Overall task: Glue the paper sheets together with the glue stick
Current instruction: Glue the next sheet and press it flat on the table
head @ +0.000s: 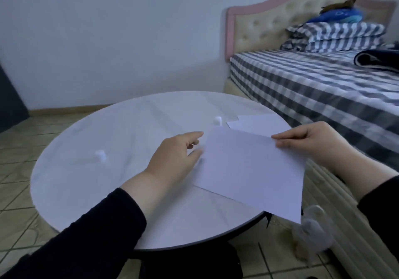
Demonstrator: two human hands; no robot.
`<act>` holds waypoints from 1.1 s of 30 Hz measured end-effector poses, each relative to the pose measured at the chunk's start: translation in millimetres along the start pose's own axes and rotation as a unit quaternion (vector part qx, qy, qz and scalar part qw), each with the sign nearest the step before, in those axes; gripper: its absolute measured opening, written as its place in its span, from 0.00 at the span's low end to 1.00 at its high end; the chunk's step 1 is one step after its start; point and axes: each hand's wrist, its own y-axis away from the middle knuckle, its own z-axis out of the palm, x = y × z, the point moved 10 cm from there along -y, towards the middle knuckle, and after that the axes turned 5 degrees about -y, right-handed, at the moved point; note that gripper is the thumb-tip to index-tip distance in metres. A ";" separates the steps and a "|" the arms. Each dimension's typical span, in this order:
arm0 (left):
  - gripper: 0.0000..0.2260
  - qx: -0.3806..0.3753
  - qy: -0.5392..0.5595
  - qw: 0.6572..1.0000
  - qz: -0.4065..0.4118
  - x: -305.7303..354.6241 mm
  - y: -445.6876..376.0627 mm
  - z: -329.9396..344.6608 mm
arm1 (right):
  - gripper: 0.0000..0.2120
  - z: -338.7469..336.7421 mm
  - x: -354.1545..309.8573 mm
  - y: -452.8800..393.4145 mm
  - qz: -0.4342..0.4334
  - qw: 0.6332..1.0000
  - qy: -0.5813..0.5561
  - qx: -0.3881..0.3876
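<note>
A white sheet [248, 171] hangs over the near right rim of the round table [86, 181], the right hand [313, 142] pinching its far corner, the left hand [174, 160], fingers loosely spread and holding nothing, touching its left edge. It should be laid flat before gluing. Two small white pieces, probably glue stick [217, 120] and cap [100, 155], stand beyond and left, more paper [257, 122] farther back

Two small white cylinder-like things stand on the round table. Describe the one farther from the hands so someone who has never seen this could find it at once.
Start at the round white table beside the bed. Near its far right edge lie loose paper sheets; just left of their corner stands the small white upright piece. Unlike its twin, which stands alone on the table's left side, this one sits beyond the left hand, next to paper.
</note>
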 end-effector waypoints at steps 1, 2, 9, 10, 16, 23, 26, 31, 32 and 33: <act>0.18 -0.040 -0.038 0.998 0.003 2.5 -1.0 14.1 | 0.07 -10.7 7.5 2.2 0.015 1.000 -0.008 0.011; 0.19 -0.073 -0.069 0.995 0.009 4.9 -1.3 26.1 | 0.07 -22.6 14.5 4.9 0.027 0.999 -0.025 0.026; 0.29 -0.202 -0.178 0.963 -0.008 -0.6 1.4 77.8 | 0.08 -94.6 60.4 16.0 0.071 0.953 -0.218 0.200; 0.29 -0.210 -0.188 0.959 -0.010 0.6 0.8 81.8 | 0.07 -98.2 70.2 10.7 0.083 0.943 -0.230 0.223; 0.25 -0.234 -0.265 0.935 0.026 22.5 -6.7 105.7 | 0.05 -70.5 116.0 -39.1 0.152 0.936 -0.158 0.276; 0.26 -0.231 -0.222 0.945 0.068 56.5 -22.8 129.9 | 0.05 -70.4 128.5 -59.3 0.242 0.913 0.203 0.260; 0.33 -0.272 -0.203 0.937 0.084 72.2 -29.3 153.3 | 0.12 -56.3 137.9 -65.2 0.240 0.936 0.168 0.195; 0.35 -0.310 -0.212 0.922 0.095 81.9 -36.0 179.2 | 0.23 -39.4 137.1 -68.6 0.216 0.963 0.099 0.128; 0.35 -0.309 -0.210 0.922 0.098 83.3 -34.3 178.6 | 0.23 -39.4 133.9 -65.2 0.221 0.964 0.086 0.117; 0.35 -0.309 -0.207 0.923 0.104 84.5 -30.9 177.2 | 0.23 -41.1 132.7 -61.8 0.232 0.964 0.071 0.110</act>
